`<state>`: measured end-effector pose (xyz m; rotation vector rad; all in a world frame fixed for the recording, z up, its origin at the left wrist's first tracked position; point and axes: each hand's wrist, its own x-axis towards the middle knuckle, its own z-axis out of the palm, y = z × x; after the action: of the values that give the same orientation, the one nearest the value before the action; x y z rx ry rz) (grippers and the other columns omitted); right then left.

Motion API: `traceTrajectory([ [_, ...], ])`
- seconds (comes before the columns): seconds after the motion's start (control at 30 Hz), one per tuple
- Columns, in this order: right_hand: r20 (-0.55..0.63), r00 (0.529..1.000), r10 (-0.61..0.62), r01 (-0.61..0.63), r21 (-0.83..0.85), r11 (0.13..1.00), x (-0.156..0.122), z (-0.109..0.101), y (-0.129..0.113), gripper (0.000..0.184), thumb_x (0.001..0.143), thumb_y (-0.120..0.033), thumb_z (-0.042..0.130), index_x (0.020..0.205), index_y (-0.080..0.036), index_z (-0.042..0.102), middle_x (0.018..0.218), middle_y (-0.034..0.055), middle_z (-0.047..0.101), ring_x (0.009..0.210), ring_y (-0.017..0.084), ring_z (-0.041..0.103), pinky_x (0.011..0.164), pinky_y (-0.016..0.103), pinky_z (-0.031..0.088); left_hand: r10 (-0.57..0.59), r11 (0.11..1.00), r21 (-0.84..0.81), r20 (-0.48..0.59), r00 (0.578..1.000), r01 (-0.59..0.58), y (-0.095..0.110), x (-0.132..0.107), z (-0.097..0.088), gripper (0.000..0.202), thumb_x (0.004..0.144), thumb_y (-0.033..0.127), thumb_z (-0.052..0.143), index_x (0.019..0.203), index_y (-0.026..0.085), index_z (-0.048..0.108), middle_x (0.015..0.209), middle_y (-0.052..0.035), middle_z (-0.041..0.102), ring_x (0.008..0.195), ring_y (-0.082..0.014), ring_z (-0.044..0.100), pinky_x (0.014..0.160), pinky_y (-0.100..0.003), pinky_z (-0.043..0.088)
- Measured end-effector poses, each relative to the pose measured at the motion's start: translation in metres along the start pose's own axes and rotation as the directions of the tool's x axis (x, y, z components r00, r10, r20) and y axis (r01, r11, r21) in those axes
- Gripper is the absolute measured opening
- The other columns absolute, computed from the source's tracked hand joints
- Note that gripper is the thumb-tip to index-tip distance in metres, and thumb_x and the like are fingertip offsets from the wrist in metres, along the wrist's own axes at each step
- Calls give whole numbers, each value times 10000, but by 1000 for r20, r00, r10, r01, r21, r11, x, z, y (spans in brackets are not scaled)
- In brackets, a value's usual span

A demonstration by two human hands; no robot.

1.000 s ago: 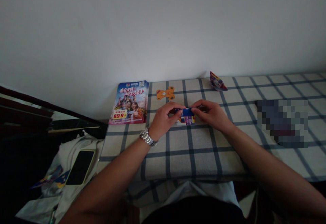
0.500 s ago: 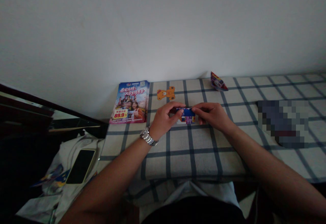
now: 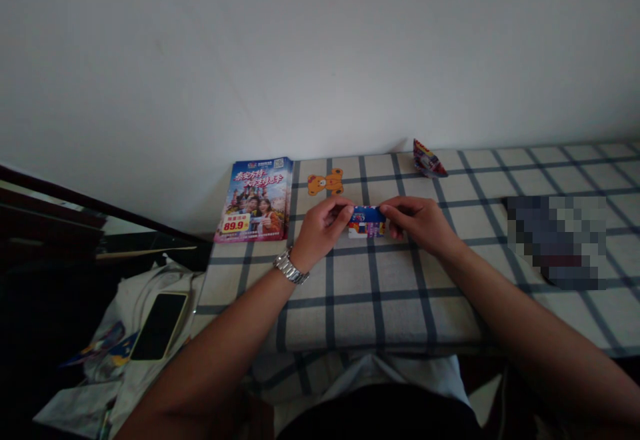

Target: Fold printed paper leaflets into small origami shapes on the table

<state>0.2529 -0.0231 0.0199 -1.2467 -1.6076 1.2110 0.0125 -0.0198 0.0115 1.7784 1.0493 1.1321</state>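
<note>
A small folded paper leaflet [image 3: 367, 215], blue above with a colourful printed strip below, is stretched between my two hands over the checked cloth. My left hand [image 3: 326, 225], with a silver watch on its wrist, pinches the leaflet's left end between thumb and fingers. At the other end, my right hand [image 3: 414, 221] grips it with the thumb on top. The fingertips behind the paper are partly hidden. Just beyond my left hand lies a flat brown teddy bear cutout [image 3: 325, 183].
A stack of printed flyers [image 3: 255, 203] lies at the table's left end. A folded paper piece [image 3: 429, 160] stands near the wall [image 3: 350, 60]. A pixelated dark item [image 3: 550, 240] is on the right. Lower left, a phone [image 3: 159, 327] rests on a white bag [image 3: 113, 307].
The leaflet is turned so more of its blue upper face and printed lower strip shows. Both thumbs have shifted towards its ends; my left hand has moved slightly left.
</note>
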Motion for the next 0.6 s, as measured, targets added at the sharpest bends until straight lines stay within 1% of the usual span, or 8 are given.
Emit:
traceTrajectory([
  [0.17, 6, 1000, -8, 8, 33, 999, 1, 0, 2, 367, 935, -545, 700, 974, -191, 785, 594, -3, 675, 499, 132, 603, 496, 252, 470, 7, 1000, 7, -14, 1000, -7, 1, 0, 0, 255, 1023, 424, 614, 978, 184, 692, 929, -31, 719, 815, -134, 669, 738, -226, 543],
  [0.4, 12, 1000, -9, 9, 31, 999, 1, 0, 1, 367, 946, -541, 689, 962, -184, 773, 595, -4, 672, 505, 127, 601, 501, 246, 468, 8, 1000, 24, -16, 1000, -8, 3, 1, 0, 275, 1027, 433, 604, 921, 185, 661, 861, -15, 687, 761, -127, 637, 701, -226, 516],
  [0.6, 5, 1000, 0, 0, -16, 1000, 1, 0, 0, 389, 949, -556, 679, 989, -182, 774, 574, -9, 655, 482, 120, 574, 466, 235, 433, 16, 996, 91, -14, 1000, -15, 0, 1, -1, 298, 1031, 463, 592, 916, 194, 647, 821, -4, 665, 732, -134, 617, 671, -241, 481],
])
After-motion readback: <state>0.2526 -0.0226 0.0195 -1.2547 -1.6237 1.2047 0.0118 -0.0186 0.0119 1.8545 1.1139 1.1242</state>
